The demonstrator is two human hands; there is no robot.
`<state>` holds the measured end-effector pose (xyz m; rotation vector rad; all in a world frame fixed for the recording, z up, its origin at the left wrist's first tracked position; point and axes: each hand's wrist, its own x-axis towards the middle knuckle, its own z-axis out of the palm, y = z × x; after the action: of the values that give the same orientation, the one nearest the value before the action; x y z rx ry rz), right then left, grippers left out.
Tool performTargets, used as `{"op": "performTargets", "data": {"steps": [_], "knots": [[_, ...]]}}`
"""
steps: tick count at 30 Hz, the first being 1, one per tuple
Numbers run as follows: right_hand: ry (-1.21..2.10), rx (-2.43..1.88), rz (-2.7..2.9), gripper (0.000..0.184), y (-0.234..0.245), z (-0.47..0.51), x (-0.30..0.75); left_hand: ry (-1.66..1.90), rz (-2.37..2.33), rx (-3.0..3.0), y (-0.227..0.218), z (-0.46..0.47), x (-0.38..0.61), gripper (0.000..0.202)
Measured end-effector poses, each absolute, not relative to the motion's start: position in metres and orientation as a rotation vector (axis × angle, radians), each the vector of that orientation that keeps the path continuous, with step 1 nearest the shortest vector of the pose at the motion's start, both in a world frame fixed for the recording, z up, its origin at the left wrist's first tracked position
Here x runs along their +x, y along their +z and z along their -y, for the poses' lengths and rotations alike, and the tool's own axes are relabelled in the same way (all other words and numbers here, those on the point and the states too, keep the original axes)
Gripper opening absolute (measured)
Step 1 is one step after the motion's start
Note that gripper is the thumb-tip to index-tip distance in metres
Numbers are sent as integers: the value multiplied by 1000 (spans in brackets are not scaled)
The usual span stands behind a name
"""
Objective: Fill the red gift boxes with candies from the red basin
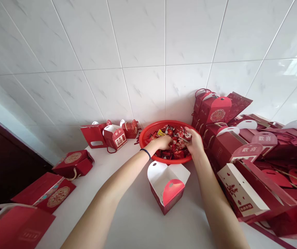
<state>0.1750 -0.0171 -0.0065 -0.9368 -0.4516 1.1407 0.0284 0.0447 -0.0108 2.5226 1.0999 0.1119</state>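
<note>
A red plastic basket [173, 161] full of small wrapped candies [178, 154] stands against the wall. My left hand [164, 142], with a dark band at the wrist, reaches into it, fingers curled down among the candies. What those fingers grip, if anything, is hidden. At the basket's right side my right hand [196, 142] is closed around wrapped candies [188, 134], one with a white and red wrapper showing between thumb and fingers. Just in front of the basket, between my forearms, an open red gift box [167, 202] shows its white inside, with its flaps spread.
A large pile of red gift boxes [223, 148] covers the right side, with a white-sided box [243, 192] at its near edge. More closed boxes [114, 137] line the back left and left edge [43, 193] of the white table [135, 211]. Behind is a tiled wall [143, 90].
</note>
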Motion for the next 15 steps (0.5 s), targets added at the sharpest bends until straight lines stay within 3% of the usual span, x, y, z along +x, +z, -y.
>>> {"op": "performTargets", "data": {"steps": [10,15], "knots": [[1202,-863,573,24,13,34,173,611,-1087,2300,16,-7,-14,43],[1163,-777,811,32,38,64,167,488,-804,2273,37,44,-39,36]]}}
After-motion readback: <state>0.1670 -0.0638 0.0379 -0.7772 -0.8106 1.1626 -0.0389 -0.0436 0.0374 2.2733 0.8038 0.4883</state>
